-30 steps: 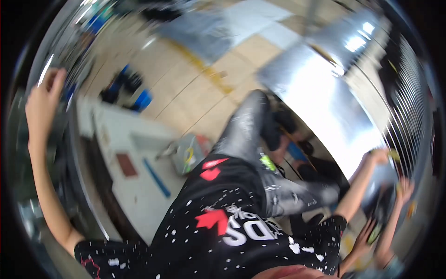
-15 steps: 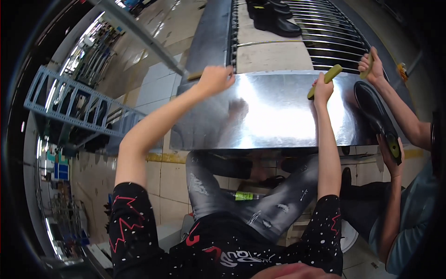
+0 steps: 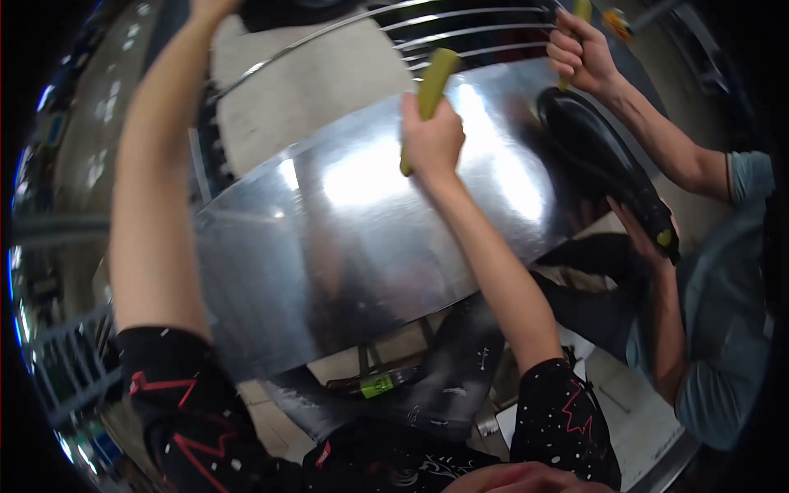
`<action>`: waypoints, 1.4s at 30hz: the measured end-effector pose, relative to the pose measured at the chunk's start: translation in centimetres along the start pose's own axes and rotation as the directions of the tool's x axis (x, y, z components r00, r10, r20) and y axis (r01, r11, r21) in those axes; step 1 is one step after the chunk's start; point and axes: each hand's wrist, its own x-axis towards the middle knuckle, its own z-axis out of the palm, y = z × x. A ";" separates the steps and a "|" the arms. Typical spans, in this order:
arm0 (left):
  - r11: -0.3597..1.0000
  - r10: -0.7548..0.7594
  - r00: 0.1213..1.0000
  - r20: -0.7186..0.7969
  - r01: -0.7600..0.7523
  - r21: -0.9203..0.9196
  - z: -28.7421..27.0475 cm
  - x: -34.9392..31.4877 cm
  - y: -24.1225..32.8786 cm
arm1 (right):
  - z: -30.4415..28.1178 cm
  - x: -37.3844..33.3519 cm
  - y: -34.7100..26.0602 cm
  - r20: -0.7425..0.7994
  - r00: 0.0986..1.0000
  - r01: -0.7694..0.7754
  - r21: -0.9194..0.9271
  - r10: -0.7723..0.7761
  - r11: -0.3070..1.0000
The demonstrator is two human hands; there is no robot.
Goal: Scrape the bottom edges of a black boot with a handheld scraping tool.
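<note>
In the upper centre, the right hand [image 3: 434, 141] wraps tightly around 1 green stick [image 3: 438, 78], its long axis slanting up rightward; the left hand [image 3: 213, 7], farther away, upper left, is cropped, grip unclear.

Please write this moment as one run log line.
right hand: gripping olive bar; left hand: top edge, grip unclear; metal table: under right hand; co-worker: holding black footwear

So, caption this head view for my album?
Right hand gripping an olive bar over a metal table; another person holds a black shoe.
</note>
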 end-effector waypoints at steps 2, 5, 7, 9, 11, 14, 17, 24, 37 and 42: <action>0.990 0.128 0.988 -0.081 -0.122 0.077 2.9 1.1 -0.9 | 0.3 0.1 0.1 0.037 0.999 0.027 0.020 -0.028 0.999; 0.936 0.240 0.956 0.167 -0.181 -0.303 8.7 3.0 -1.7 | 0.5 -0.2 0.9 0.072 0.995 0.071 0.021 -0.073 0.997; 0.984 0.121 0.992 0.047 -0.113 -0.136 11.8 5.3 -8.2 | 1.3 -1.1 -1.5 0.082 0.992 0.087 0.121 -0.097 0.989; 0.987 0.147 0.983 0.108 -0.139 -0.076 12.0 7.7 -9.4 | 0.3 -0.8 -1.7 0.071 0.993 0.089 0.122 -0.098 0.989; 0.982 0.143 0.988 0.052 -0.136 -0.131 12.3 6.1 -7.8 | 0.4 -0.2 -0.7 0.060 0.993 0.095 0.067 -0.099 0.993; 0.975 0.170 0.937 0.306 -0.205 0.088 9.3 2.7 -5.2 | 0.6 0.4 0.3 0.078 0.993 0.090 0.019 -0.091 0.996; 0.923 0.300 0.929 0.216 -0.340 0.182 4.6 -1.1 -5.0 | 0.5 0.3 0.1 0.098 0.992 0.075 0.033 -0.078 0.997; 0.926 0.360 0.910 0.206 -0.375 0.038 -2.9 -7.4 -3.1 | -0.6 0.2 -0.7 0.104 0.991 0.074 0.063 -0.080 0.995; 0.974 0.208 0.840 0.501 -0.227 -0.024 -31.1 -20.7 -5.3 | -0.7 -0.1 0.3 0.006 0.995 0.103 0.082 -0.104 0.991; 0.959 -0.027 0.840 0.543 0.175 -0.224 -35.5 -29.7 -8.7 | -1.5 -0.5 0.3 -0.052 0.993 0.107 0.126 -0.101 0.986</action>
